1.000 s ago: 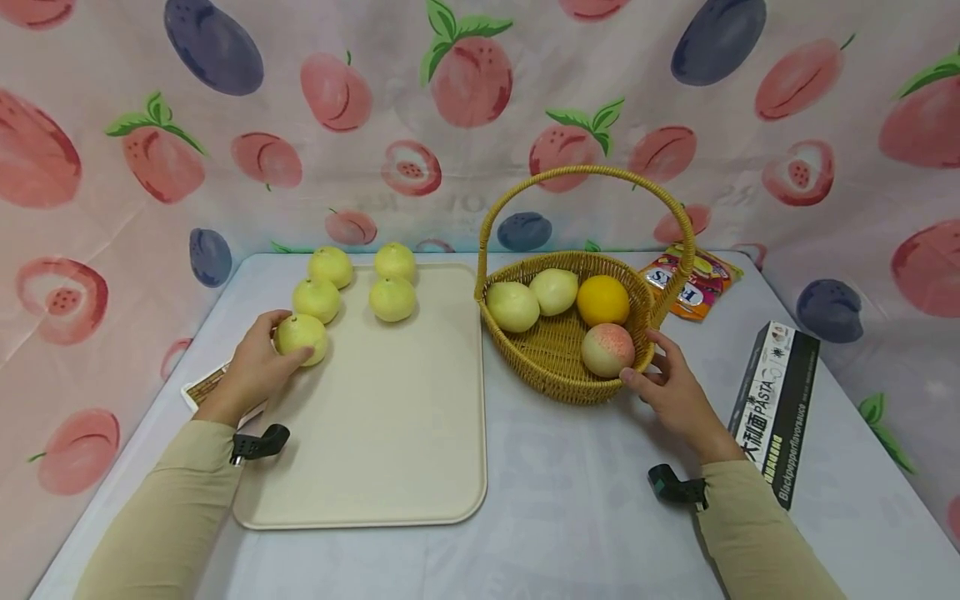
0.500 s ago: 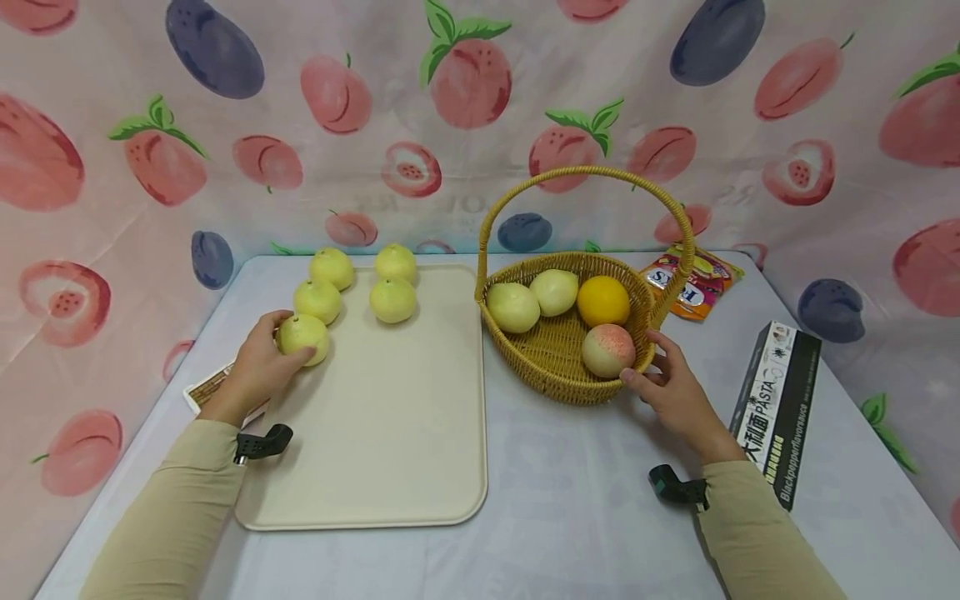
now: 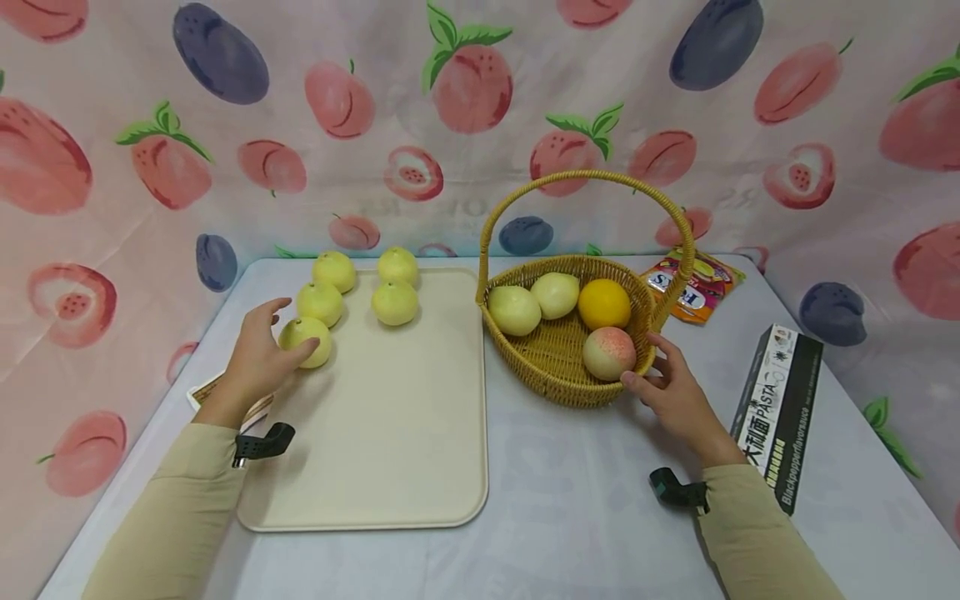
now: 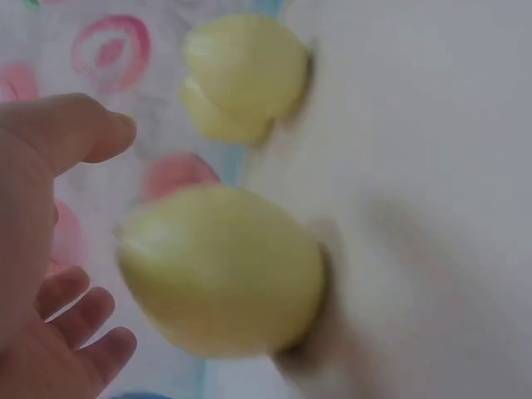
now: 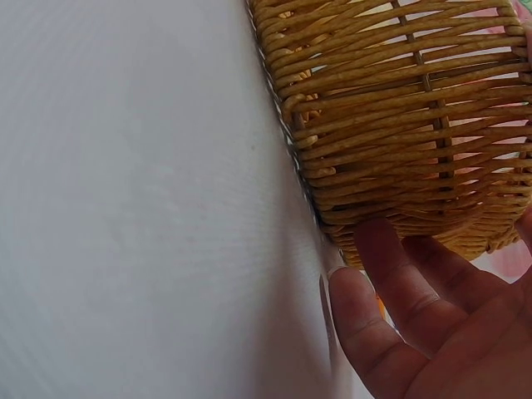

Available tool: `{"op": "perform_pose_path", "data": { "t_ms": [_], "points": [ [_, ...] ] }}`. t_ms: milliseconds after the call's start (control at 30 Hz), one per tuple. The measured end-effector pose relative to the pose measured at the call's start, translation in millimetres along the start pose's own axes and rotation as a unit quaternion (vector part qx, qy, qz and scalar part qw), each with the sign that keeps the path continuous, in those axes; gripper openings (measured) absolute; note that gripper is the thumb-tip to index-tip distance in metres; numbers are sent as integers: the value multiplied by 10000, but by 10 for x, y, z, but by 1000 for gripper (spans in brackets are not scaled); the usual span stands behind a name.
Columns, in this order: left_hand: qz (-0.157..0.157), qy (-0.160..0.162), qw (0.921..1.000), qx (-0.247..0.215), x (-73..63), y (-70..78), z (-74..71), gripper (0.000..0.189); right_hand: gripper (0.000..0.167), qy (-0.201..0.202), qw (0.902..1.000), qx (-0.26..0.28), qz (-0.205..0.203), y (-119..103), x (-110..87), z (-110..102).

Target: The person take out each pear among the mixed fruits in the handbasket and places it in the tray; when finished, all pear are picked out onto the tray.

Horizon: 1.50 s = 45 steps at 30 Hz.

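My left hand [image 3: 258, 358] is spread around a yellow-green, pomelo-like fruit [image 3: 306, 343] at the left side of the beige tray [image 3: 390, 433]. In the left wrist view its thumb and fingers stand apart from that fruit [image 4: 224, 274]. Several matching fruits sit behind it, two of them in a second row to the right. My right hand [image 3: 678, 400] holds the rim of the wicker basket [image 3: 551, 387], thumb at the rim and fingers along the outer wall. Inside the basket lie two pale green fruits [image 3: 514, 311], an orange [image 3: 603, 303] and a peach [image 3: 609, 354].
Behind the basket's right side lies an orange-red snack packet [image 3: 697, 287]. A black-and-white pasta box [image 3: 776, 417] lies by the right forearm. A flat card with brown stripes [image 3: 206, 390] is partly hidden under the left hand. The basket's tall handle [image 3: 588, 175] arches above the fruit.
My left fingers have let go of the front fruit and spread away from it; it stays on the tray. My right hand keeps its hold on the basket. The view has shifted slightly.
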<state>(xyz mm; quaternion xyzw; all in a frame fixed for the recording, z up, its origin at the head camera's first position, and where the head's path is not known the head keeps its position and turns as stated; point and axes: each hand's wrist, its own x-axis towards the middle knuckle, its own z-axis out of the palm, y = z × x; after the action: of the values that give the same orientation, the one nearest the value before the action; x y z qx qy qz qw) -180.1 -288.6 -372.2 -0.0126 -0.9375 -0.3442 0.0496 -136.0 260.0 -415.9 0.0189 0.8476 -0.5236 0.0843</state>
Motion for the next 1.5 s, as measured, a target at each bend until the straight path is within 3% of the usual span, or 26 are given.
{"op": "perform_pose_path", "data": {
  "t_ms": [133,333,700,933,1300,1500],
  "points": [
    [294,80,9993,-222,-86,225,20,84,94,25,10000,-36,-6,3,0,-2],
    [875,-155,9952,-414,-152,511,161,85,93,30,10000,-35,-18,5,-2,0],
    [1236,-958,9830,-963,-108,896,557,89,92,31,10000,-51,-6,-8,-9,6],
    [1656,-1431,9694,-1112,-78,1142,867,89,93,25,10000,-30,11,-14,-12,1],
    [2387,-1850,9466,-1127,80,1617,1265,88,93,14,9999,72,75,-25,-14,-5],
    [2343,-1874,9480,-1066,202,1811,1395,83,94,23,9999,43,112,-23,-14,-2]
  ]
}}
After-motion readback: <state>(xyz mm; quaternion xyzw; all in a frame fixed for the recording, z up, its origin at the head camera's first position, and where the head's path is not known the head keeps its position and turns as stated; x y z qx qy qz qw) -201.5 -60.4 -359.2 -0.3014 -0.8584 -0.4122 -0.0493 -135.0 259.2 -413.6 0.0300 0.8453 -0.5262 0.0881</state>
